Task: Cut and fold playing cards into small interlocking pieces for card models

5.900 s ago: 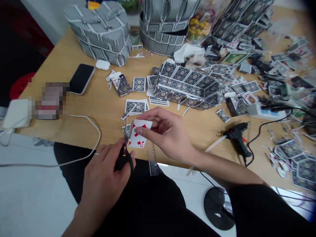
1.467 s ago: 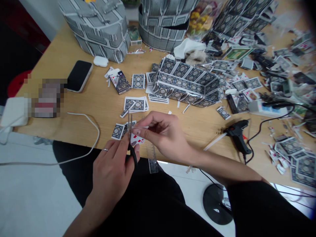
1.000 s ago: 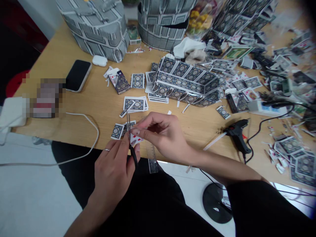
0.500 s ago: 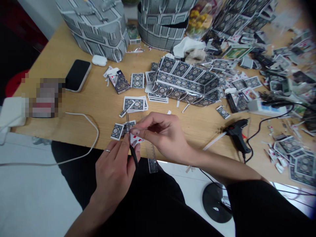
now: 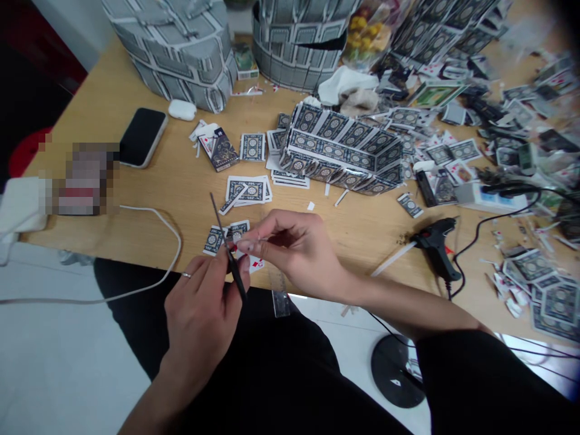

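Note:
Dark-handled scissors [image 5: 237, 280] are gripped in my left hand [image 5: 202, 308], their blades pointing away from me. My right hand [image 5: 310, 257] pinches a playing card [image 5: 254, 264] with red diamonds between thumb and fingertips. The card lies beside the scissors, partly hidden by my fingers. Just beyond my hands are small cut card pieces [image 5: 212, 239] with patterned backs. Farther on lies a stack of cards [image 5: 254, 190] with a narrow strip [image 5: 233, 200] on top. A clear ruler [image 5: 281, 304] sticks out over the table edge under my right hand.
Behind the stack stands an open box made of cards [image 5: 335, 151]. A glue gun [image 5: 437, 248] with its cord lies at the right, near heaps of card scraps [image 5: 512, 121]. A phone [image 5: 144, 138] and white cable [image 5: 170, 226] are at the left; larger card-covered containers [image 5: 181, 60] stand behind.
My left hand and the scissors have shifted slightly left and towards me, and the blades now tilt left, away from the card. My right hand has barely moved.

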A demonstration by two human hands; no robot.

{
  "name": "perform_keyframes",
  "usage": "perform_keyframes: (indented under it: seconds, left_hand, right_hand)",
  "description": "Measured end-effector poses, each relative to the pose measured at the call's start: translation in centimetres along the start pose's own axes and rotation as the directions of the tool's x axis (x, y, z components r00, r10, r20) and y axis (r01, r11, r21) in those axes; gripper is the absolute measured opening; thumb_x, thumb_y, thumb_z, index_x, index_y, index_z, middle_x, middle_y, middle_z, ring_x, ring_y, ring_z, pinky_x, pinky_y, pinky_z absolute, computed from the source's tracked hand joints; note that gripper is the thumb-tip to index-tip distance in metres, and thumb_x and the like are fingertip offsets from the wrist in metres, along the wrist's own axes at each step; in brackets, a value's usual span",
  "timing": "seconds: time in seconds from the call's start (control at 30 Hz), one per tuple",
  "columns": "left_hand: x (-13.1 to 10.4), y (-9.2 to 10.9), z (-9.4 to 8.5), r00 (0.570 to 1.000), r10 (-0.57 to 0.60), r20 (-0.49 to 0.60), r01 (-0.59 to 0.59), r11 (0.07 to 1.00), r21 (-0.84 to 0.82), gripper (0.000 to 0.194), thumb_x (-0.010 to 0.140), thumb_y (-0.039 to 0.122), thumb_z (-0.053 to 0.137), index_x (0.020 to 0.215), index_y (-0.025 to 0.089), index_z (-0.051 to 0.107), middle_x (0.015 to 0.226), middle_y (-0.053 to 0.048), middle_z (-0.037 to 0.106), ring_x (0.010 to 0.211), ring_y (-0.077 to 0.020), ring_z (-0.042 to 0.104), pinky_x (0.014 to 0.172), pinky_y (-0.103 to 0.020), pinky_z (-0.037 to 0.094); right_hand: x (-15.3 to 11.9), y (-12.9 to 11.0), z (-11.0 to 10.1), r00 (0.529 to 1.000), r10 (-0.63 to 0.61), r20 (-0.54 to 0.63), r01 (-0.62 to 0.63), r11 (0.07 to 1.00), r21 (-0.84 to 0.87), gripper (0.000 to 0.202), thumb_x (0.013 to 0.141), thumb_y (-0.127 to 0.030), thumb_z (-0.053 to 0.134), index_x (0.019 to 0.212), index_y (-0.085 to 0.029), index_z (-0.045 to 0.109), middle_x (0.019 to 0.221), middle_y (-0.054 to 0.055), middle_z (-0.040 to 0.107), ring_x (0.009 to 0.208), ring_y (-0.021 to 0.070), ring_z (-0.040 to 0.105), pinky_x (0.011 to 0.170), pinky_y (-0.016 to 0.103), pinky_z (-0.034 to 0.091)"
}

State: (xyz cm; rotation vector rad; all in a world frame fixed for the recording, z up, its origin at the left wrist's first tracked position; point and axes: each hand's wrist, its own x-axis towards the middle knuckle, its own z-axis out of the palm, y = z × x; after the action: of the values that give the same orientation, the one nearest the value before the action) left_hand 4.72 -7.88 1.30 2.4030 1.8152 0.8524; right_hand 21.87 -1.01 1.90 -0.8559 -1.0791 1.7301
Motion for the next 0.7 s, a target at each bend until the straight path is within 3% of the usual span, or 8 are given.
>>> perform_keyframes:
  seconds: [0.13, 0.23, 0.37, 0.43, 0.53, 0.6, 0.7]
  left_hand:
    - [0.7, -0.6, -0.3, 0.994, -0.098, 0.047, 0.098, 0.995, 0.011, 0.026, 0.106, 0.027, 0.065, 0.122, 0.009, 0.073, 0.092, -0.008, 0.077, 0.079, -0.0198, 0.072, 0.075, -0.03, 0.054]
    - [0.8, -1.4, -0.5, 0.975, -0.211, 0.071, 0.212, 0.977, -0.002, 0.034, 0.106, 0.039, 0.065, 0.13, 0.016, 0.074, 0.086, -0.002, 0.073, 0.068, -0.0159, 0.065, 0.07, -0.029, 0.052]
    - [0.9, -2.8, -0.6, 0.928, -0.364, 0.082, 0.365, 0.931, 0.005, 0.039, 0.102, 0.048, 0.069, 0.133, 0.026, 0.074, 0.087, 0.0, 0.075, 0.071, -0.0173, 0.067, 0.07, -0.03, 0.049]
    - [1.2, -3.6, -0.7, 0.883, -0.459, 0.103, 0.458, 0.888, 0.027, 0.041, 0.099, 0.05, 0.072, 0.134, 0.028, 0.073, 0.086, 0.0, 0.075, 0.071, -0.0187, 0.067, 0.069, -0.031, 0.049]
    - [2.1, -4.6, -0.6, 0.781, -0.6, 0.17, 0.598, 0.798, 0.07, 0.041, 0.095, 0.051, 0.075, 0.13, 0.029, 0.073, 0.086, 0.0, 0.077, 0.071, -0.021, 0.069, 0.071, -0.034, 0.05]
    - [2.9, -5.4, -0.4, 0.717, -0.662, 0.219, 0.656, 0.747, 0.109, 0.04, 0.094, 0.05, 0.074, 0.127, 0.028, 0.07, 0.095, -0.003, 0.079, 0.079, -0.0252, 0.074, 0.077, -0.038, 0.052]
    - [3.8, -6.6, -0.1, 0.655, -0.714, 0.248, 0.69, 0.699, 0.187, 0.039, 0.095, 0.05, 0.07, 0.125, 0.025, 0.065, 0.104, -0.009, 0.081, 0.096, -0.0349, 0.077, 0.084, -0.045, 0.054]
  right_hand:
    - [0.6, -0.1, -0.4, 0.999, -0.051, -0.01, 0.051, 0.999, -0.002, 0.021, 0.084, -0.033, 0.093, 0.086, -0.019, 0.077, 0.089, 0.003, 0.082, 0.081, 0.0173, 0.078, 0.079, 0.033, 0.065]
    - [1.1, -0.2, -1.1, 0.996, -0.083, 0.011, 0.084, 0.996, -0.03, 0.012, 0.087, -0.024, 0.089, 0.092, -0.019, 0.078, 0.093, 0.002, 0.083, 0.087, 0.017, 0.078, 0.086, 0.034, 0.064]
    - [1.3, -0.3, -1.7, 0.981, -0.189, 0.036, 0.192, 0.964, -0.181, 0.006, 0.092, -0.017, 0.082, 0.093, -0.022, 0.08, 0.105, 0.003, 0.083, 0.106, 0.0206, 0.077, 0.103, 0.04, 0.06]
    - [1.1, -0.4, -1.8, 0.969, -0.241, 0.058, 0.248, 0.938, -0.241, 0.009, 0.093, -0.016, 0.081, 0.091, -0.025, 0.081, 0.11, 0.003, 0.083, 0.114, 0.0221, 0.075, 0.11, 0.044, 0.057]
    - [0.9, -0.6, -1.8, 0.951, -0.298, 0.083, 0.308, 0.895, -0.321, 0.017, 0.095, -0.012, 0.079, 0.087, -0.026, 0.082, 0.116, 0.003, 0.082, 0.12, 0.0232, 0.073, 0.115, 0.048, 0.053]
    - [0.8, -0.7, -1.7, 0.943, -0.32, 0.092, 0.331, 0.87, -0.366, 0.019, 0.096, -0.012, 0.078, 0.085, -0.027, 0.082, 0.12, 0.003, 0.081, 0.121, 0.0235, 0.072, 0.115, 0.049, 0.053]
    - [0.6, -0.7, -1.6, 0.93, -0.353, 0.107, 0.365, 0.841, -0.4, 0.019, 0.097, -0.013, 0.076, 0.086, -0.027, 0.082, 0.122, 0.004, 0.081, 0.118, 0.0232, 0.074, 0.11, 0.046, 0.057]
